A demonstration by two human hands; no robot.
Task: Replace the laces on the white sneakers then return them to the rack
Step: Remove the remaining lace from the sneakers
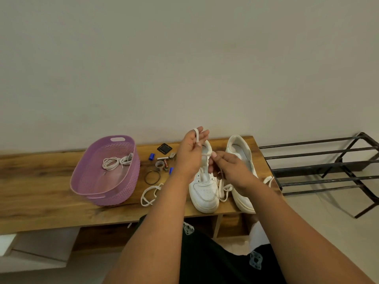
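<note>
- Pinching a flat white lace [198,134], the left hand [189,152] is raised above the bench with the lace looped over its upper fingers and running down toward the right hand.
- Right hand [227,167] has thumb and fingers curled onto the lower run of the same lace, just beside the left hand; both hands grip it, held over the left sneaker.
- Left sneaker [204,191] stands upright on the wooden bench [41,181], toe toward the camera; its eyelet area appears unlaced, though the hands hide most of it.
- Right sneaker [242,160] stands just beside it, nearer the bench end, partly covered by the right forearm.
- A loose white lace [224,191] lies between the two toes; another bit of white lace [268,179] shows beyond the right forearm near the bench edge.
- One more loose lace [149,194] lies curled on the bench between the left sneaker and the basket.
- Pink woven plastic basket [106,193] sits well left of the sneakers; coiled white laces [117,161] lie inside it.
- Small clutter [162,160] between basket and hands: blue caps, small metal pieces, a dark square item, a wire ring; finer detail too small to tell.
- Black metal shoe rack [320,167] stands on the floor just past the bench's right end, against the wall.
</note>
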